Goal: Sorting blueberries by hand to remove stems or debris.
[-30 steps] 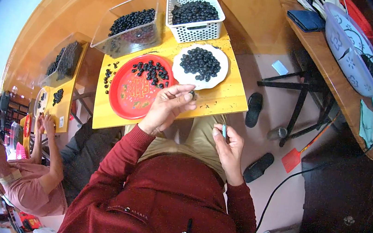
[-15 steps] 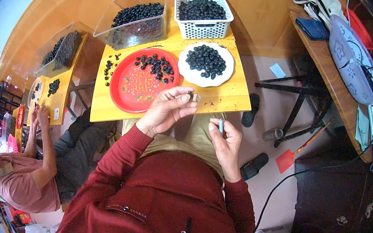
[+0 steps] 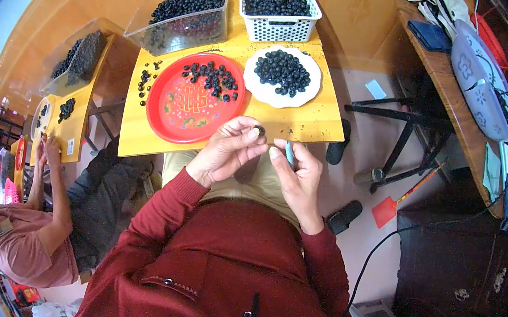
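Just off the near edge of the yellow table [image 3: 325,120], my left hand [image 3: 224,150] pinches a small dark round piece [image 3: 260,131], berry-like, with a pale patch on it. My right hand [image 3: 297,185] is closed on a slim light-blue handle [image 3: 290,155]; its working end is hard to make out. The fingers of both hands nearly meet. A red plate [image 3: 160,123] beyond my left hand holds loose dark round pieces toward its far side. Farther right, a scalloped white plate [image 3: 267,99] carries a heap of the same pieces.
A clear bin [image 3: 136,31] and a white perforated basket [image 3: 279,33], both full of dark pieces, stand at the back. Several loose pieces [image 3: 144,86] lie left of the red plate. Another person [image 3: 35,239] works at a table on the left. A red fly swatter [image 3: 385,211] lies right.
My right hand has moved up and left with the light-blue handle, closing in on my left hand. The dark piece stays pinched in my left fingers, turned a little.
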{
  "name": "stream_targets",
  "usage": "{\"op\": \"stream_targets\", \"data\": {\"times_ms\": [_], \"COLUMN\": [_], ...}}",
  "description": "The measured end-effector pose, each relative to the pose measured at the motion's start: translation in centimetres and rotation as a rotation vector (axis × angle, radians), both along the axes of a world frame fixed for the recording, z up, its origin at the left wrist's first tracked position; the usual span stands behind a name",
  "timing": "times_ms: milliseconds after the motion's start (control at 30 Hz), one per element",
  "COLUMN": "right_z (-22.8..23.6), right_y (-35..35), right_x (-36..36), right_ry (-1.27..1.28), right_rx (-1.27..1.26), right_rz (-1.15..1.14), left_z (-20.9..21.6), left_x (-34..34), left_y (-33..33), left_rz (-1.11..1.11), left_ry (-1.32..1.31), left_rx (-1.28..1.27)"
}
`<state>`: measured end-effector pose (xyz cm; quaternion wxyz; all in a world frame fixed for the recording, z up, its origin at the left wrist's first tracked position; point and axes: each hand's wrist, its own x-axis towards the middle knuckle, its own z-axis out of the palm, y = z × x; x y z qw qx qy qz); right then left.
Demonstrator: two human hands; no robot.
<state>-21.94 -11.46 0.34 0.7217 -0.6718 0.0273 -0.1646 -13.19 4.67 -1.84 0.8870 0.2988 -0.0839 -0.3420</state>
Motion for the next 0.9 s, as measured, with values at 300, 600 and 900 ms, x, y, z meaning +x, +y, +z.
{"op": "stream_targets", "data": {"times_ms": [300, 600, 900], "right_z": [0.6, 0.3, 0.0], "right_y": [0.2, -0.3, -1.2], "right_x": [1.4, 1.7, 2.0], "right_ry": [-0.158, -0.203, -0.149], "right_rx": [-0.191, -0.179, -0.039], "right_rz": [0.009, 0.030, 0.080], "left_z": [0.6, 0.2, 0.3], "left_x": [-1.0, -1.2, -1.3], "left_y": [-0.2, -0.3, -0.5], "left_rz": [-0.055, -0.093, -0.105], "left_ry": [0.024, 0.096, 0.156], "left_rx": [0.013, 0.001, 0.016]}}
